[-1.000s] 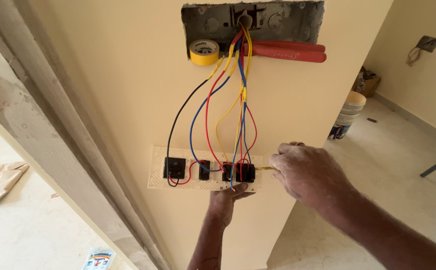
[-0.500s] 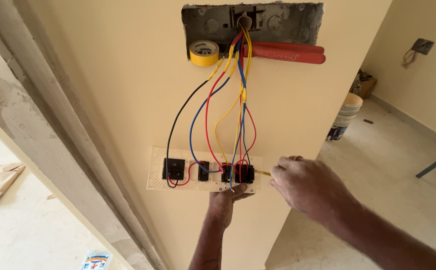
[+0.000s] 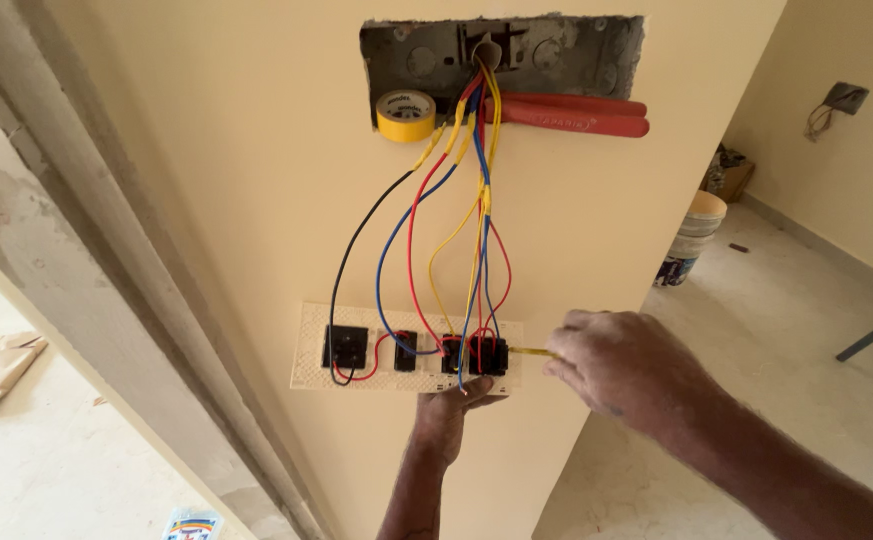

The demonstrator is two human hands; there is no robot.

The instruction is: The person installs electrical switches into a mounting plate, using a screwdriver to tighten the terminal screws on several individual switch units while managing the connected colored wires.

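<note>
left hand props switch plate, grip hidden | right hand pinches yellow tool, probably screwdriver

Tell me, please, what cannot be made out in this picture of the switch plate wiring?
Head view only:
- Front of the switch plate: it faces the wall.
- Tool in the right hand: only a yellow tip shows; the hand covers the rest.
- Left hand fingers: behind the plate.
- Where the wires end: too small at the black modules.
- Pliers' jaws: behind the wires.
</note>
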